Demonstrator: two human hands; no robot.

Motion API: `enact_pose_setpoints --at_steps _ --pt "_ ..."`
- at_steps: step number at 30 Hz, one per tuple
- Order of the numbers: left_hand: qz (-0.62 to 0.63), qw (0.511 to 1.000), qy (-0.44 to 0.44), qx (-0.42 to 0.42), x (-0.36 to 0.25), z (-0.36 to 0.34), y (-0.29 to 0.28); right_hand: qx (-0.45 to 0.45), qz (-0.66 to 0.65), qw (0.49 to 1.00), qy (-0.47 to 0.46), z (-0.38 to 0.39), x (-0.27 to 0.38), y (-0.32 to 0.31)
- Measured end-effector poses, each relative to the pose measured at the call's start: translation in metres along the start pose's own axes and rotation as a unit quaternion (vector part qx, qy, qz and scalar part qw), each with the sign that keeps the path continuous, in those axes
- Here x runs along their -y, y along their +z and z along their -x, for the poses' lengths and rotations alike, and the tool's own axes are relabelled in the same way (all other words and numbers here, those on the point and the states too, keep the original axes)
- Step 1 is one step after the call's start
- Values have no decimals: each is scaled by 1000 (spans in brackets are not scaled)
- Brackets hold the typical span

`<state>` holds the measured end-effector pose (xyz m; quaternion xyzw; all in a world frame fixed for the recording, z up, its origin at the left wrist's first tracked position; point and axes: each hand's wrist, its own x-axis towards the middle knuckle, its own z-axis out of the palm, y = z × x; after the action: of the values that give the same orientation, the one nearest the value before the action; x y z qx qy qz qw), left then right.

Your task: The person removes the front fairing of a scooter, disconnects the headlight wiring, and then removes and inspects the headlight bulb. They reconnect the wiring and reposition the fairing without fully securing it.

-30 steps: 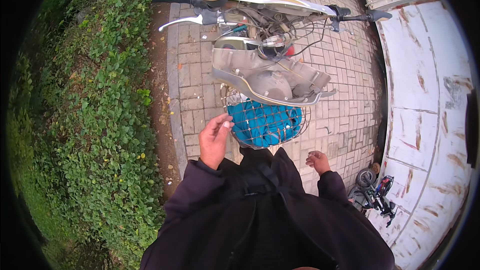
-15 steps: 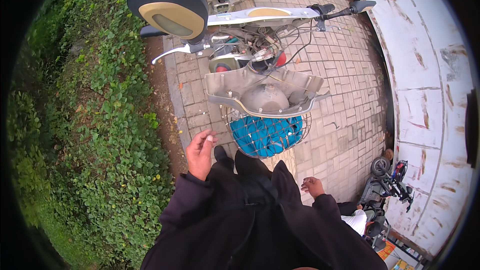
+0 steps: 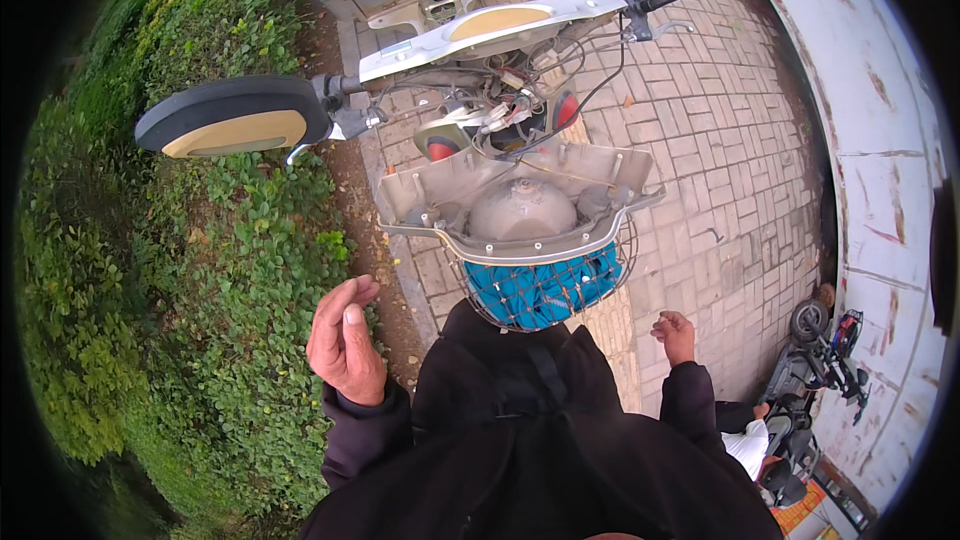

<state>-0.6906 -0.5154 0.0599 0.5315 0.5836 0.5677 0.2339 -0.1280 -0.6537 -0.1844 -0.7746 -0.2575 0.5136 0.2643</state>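
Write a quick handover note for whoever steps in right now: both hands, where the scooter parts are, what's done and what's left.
Left hand: raised, open, empty, over the hedge edge.
Right hand: loosely curled, holds nothing visible, beside the wire basket.
Scooter's grey front cover is already off its place, hanging face-down over the basket, which holds something blue. Wiring below the handlebar is exposed.
Left: cover not refitted; neither hand touches the scooter.

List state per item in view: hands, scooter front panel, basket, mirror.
left hand: raised, open, holding nothing.
right hand: loosely curled, empty, apart from the scooter.
front panel: detached, hanging face-down over the basket, inside exposed.
wiring: exposed behind the handlebar.
wire basket: mounted, holds a blue item.
mirror: attached at the left grip.
small scooter: parked by the wall.
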Motion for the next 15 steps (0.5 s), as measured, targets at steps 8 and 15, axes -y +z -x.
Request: enact_pose_setpoints --at_steps 8,15 --pt "-149 930 172 289 -38 -109 54 -63 -37 983 -168 24 154 -17" --pt "-318 836 233 381 -39 -154 119 -16 -35 997 -67 2 125 9"
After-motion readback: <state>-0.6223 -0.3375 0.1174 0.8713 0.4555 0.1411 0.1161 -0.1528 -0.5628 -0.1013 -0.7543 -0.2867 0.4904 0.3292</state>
